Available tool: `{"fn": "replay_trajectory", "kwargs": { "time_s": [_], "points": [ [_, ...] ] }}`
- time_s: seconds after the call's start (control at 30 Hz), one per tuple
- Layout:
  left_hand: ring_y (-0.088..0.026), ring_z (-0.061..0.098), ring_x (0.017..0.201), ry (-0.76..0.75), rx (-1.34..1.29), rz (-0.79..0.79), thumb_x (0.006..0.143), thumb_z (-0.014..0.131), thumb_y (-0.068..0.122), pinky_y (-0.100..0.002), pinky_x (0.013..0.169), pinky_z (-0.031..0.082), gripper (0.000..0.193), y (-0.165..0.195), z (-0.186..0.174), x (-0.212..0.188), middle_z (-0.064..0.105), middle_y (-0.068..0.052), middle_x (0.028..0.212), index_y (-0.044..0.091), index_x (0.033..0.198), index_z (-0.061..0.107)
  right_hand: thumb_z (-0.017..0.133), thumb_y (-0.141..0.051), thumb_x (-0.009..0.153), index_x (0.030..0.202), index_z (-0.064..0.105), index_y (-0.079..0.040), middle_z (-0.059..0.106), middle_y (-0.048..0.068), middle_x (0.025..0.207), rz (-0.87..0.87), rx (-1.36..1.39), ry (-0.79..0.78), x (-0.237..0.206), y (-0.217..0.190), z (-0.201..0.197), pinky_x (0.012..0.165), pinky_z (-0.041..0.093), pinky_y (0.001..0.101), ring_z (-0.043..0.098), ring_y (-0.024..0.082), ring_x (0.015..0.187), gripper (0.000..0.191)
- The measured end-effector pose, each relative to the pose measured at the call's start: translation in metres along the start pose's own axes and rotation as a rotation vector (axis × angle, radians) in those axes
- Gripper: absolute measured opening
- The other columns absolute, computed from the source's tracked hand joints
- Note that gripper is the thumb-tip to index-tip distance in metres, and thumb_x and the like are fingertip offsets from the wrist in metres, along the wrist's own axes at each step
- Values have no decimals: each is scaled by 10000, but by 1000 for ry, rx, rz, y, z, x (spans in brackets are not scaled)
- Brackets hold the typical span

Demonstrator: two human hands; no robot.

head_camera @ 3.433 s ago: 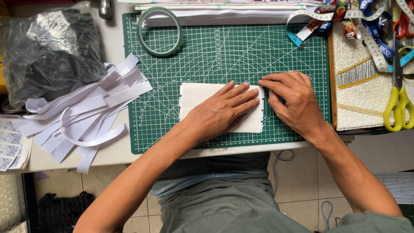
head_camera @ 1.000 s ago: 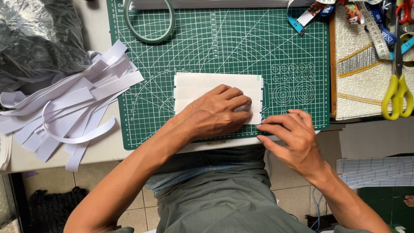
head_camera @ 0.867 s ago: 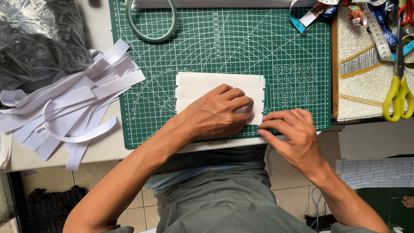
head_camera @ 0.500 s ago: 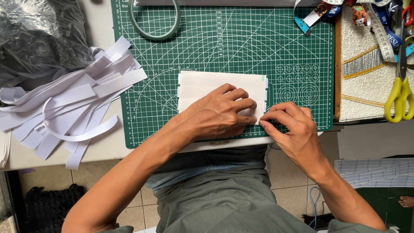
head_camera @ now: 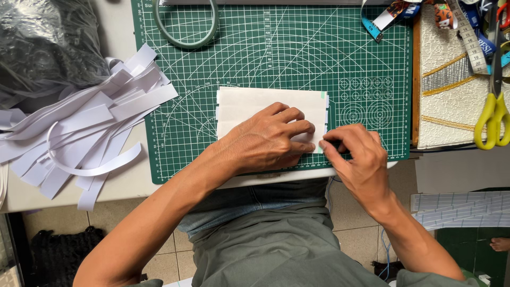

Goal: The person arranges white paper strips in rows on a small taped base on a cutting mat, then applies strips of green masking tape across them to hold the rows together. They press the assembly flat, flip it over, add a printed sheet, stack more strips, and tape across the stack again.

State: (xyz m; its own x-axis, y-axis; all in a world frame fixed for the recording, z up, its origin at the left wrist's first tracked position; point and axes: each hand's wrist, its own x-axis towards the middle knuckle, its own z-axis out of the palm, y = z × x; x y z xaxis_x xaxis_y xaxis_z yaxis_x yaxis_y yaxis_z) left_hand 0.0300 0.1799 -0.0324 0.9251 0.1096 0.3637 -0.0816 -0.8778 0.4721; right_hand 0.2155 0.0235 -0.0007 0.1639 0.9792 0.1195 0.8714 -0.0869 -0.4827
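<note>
A white rectangular sheet stack (head_camera: 249, 103) lies on the green cutting mat (head_camera: 265, 53). My left hand (head_camera: 268, 141) presses flat on its lower right part, fingers spread toward the right edge. My right hand (head_camera: 353, 154) pinches at the sheet's lower right corner, thumb and fingers closed there. What exactly the fingertips pinch is too small to tell; it looks like the sheet's edge.
A heap of white paper strips (head_camera: 85, 133) lies left of the mat, a dark plastic bag (head_camera: 42, 48) behind it. A green ring (head_camera: 186, 29) rests at the mat's top. Yellow-handled scissors (head_camera: 494, 106), a measuring tape (head_camera: 470, 37) and a woven cloth (head_camera: 451, 79) sit at right.
My right hand moved from the sheet's upper right down to its lower right corner and then edged slightly up against the left fingertips. The left hand stayed pressed on the sheet.
</note>
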Motion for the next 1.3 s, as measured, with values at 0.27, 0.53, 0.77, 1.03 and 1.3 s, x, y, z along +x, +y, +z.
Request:
{"fn": "replay_trajectory", "kwargs": {
  "time_s": [0.27, 0.53, 0.77, 1.03, 1.3],
  "points": [
    [-219, 607, 1139, -7, -80, -21, 838, 782, 237, -391, 978, 496, 226, 0, -5, 1, 702, -25, 1172, 197, 1058, 812, 780, -196, 844, 1188, 726, -89, 646, 99, 1184, -377, -130, -48, -23, 11, -9, 977, 505, 441, 614, 307, 1064, 364],
    [-220, 602, 1119, -86, -330, -143, 836, 787, 201, -371, 976, 506, 178, -11, -22, 10, 719, -13, 1185, 157, 1006, 816, 757, -188, 861, 1160, 758, -115, 642, 52, 1087, -237, -35, -100, -18, 5, -15, 928, 454, 435, 584, 247, 994, 307],
    [-212, 645, 1113, -14, -409, -118, 883, 751, 119, -354, 989, 533, 163, -19, -16, 9, 745, -20, 1163, 108, 1036, 805, 769, -158, 900, 1180, 750, -89, 658, 46, 1063, -197, -106, 18, -17, -8, -14, 946, 435, 416, 589, 238, 1004, 288],
    [-223, 667, 1101, 27, -464, -147, 842, 734, 32, -374, 990, 533, 242, -20, -12, 9, 756, -26, 1149, 83, 1074, 781, 792, -171, 877, 1186, 751, -94, 694, -2, 1150, -442, -138, -44, -18, -36, 7, 936, 411, 404, 606, 169, 974, 321],
    [-265, 652, 1083, 47, -309, -60, 805, 750, 69, -389, 937, 529, 261, -8, -21, 11, 734, -80, 1121, 49, 1065, 750, 778, -169, 871, 1150, 753, -105, 680, -1, 1137, -409, -159, -63, -18, -45, 11, 945, 408, 414, 613, 182, 984, 288]
  ]
}}
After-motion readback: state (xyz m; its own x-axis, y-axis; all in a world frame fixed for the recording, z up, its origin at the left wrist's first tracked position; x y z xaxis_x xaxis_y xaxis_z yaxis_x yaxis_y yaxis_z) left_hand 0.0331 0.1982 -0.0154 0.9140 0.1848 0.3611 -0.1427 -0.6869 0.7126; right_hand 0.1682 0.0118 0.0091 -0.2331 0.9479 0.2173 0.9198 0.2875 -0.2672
